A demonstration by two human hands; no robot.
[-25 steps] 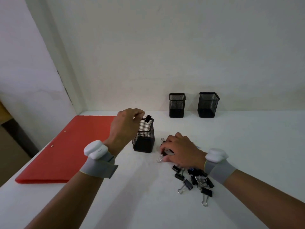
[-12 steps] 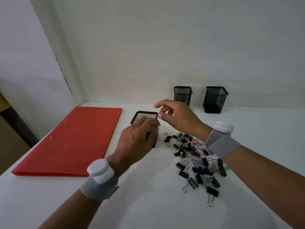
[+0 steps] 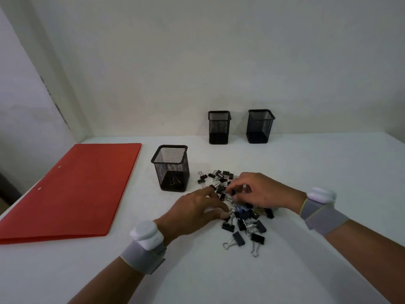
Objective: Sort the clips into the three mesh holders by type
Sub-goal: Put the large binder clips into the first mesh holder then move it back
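Both hands, left hand [image 3: 197, 210] and right hand [image 3: 260, 190], reach into the clips [image 3: 241, 218] at centre frame; grip cannot be told.

There is only one view, from the person's head. It looks forward and down at the white tabletop [image 3: 306, 172], close above both forearms, and reaches to the back wall [image 3: 219, 51].

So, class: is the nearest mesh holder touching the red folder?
Apart. The head view shows a plain strip of white table between the nearest mesh holder and the red folder, along the folder's right edge.
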